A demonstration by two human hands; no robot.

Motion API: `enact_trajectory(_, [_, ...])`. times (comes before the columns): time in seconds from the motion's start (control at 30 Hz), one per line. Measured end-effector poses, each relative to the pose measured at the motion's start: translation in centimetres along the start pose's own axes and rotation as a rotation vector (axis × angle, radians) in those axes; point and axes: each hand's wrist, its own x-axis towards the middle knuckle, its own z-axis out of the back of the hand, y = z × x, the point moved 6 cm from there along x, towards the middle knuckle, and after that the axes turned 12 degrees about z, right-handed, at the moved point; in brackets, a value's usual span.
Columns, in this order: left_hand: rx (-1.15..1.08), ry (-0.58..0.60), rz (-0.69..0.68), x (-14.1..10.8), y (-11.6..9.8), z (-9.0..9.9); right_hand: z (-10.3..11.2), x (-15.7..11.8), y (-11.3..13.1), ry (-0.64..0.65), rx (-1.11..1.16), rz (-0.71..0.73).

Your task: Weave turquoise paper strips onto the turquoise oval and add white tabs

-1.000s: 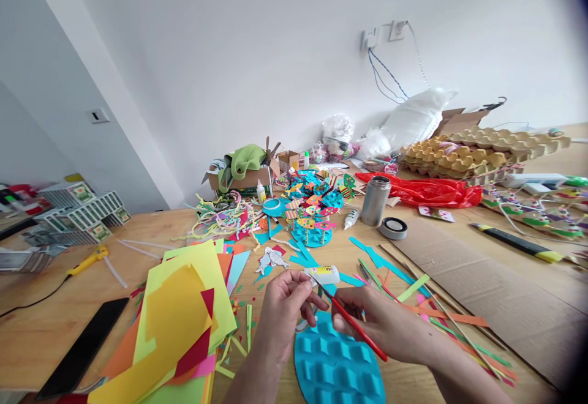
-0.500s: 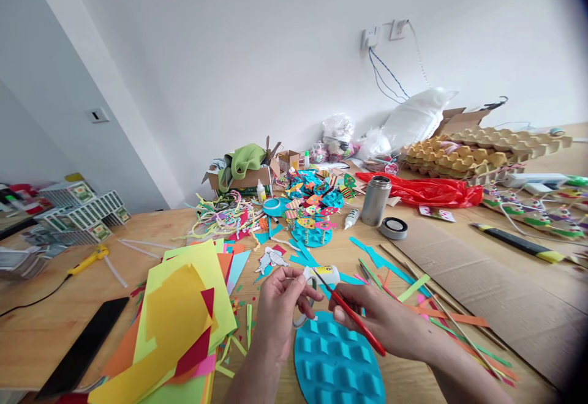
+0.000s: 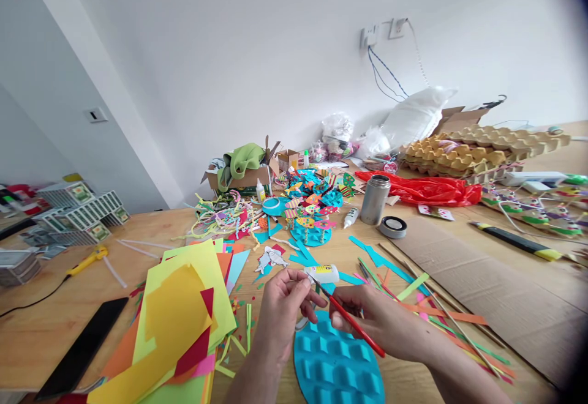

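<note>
My right hand (image 3: 362,315) is wrapped round red-handled scissors (image 3: 356,323), whose dark blades point up and left toward my left fingertips. My left hand (image 3: 291,297) pinches something small at its fingertips, too small to make out, and a pale roll of tape (image 3: 302,323) hangs partly hidden under its fingers. Just beyond both hands a white glue bottle (image 3: 324,273) with a yellow label lies on its side. Below them is a blue oval board (image 3: 337,358) with raised bumps.
Coloured paper sheets (image 3: 174,318) lie left, beside a black flat object (image 3: 85,346) and a yellow glue gun (image 3: 89,259). A steel flask (image 3: 375,201) stands behind. Cardboard (image 3: 482,294), paper strips and a black-yellow cutter (image 3: 517,242) lie right.
The scissor blades have closed near my left fingertips, and the tape roll has shifted slightly behind my left fingers. Both hands remain almost in the same place.
</note>
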Motion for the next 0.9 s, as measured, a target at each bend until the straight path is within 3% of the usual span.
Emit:
enact_trajectory(0.67, [-0.002, -0.011, -0.01, 0.1, 0.0, 0.2, 0.1, 0.3, -0.7, -0.104, 0.011, -0.014])
enact_trajectory(0.9, [0.04, -0.009, -0.009, 0.0, -0.2, 0.3, 1.3, 0.3, -0.7, -0.219, -0.098, 0.011])
